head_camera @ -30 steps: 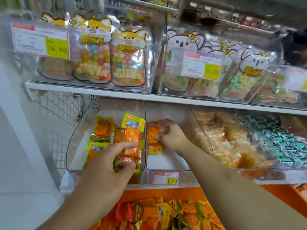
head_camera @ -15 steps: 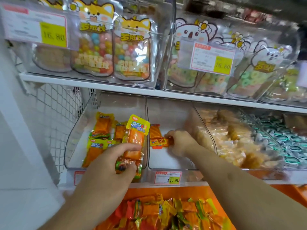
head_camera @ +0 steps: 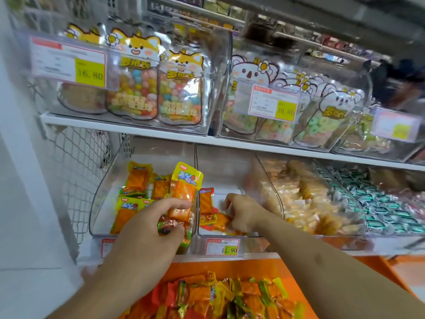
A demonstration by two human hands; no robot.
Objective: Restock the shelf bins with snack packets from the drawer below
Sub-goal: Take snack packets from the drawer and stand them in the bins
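My left hand (head_camera: 151, 224) grips a small bunch of snack packets, a yellow-topped orange packet (head_camera: 184, 192) sticking up from it, in front of the left clear bin (head_camera: 101, 187). That bin holds several orange and yellow packets (head_camera: 135, 180). My right hand (head_camera: 241, 211) reaches into the middle clear bin (head_camera: 220, 164) and pinches an orange packet (head_camera: 220, 221) lying on its floor beside a red-topped packet (head_camera: 205, 199). The orange drawer (head_camera: 285, 270) below holds a heap of mixed snack packets (head_camera: 220, 298).
Price tags (head_camera: 222, 247) hang on the bin fronts. Right of the middle bin stand bins of pale wrapped snacks (head_camera: 305, 203) and green-wrapped sweets (head_camera: 386, 210). The upper shelf (head_camera: 128, 128) carries clear bins of candy pouches (head_camera: 135, 81). A wire mesh panel (head_camera: 78, 162) closes the left side.
My right hand has drawn from the back of the middle bin toward its front, laying an orange packet down. My left hand has kept its bunch at the left bin's front.
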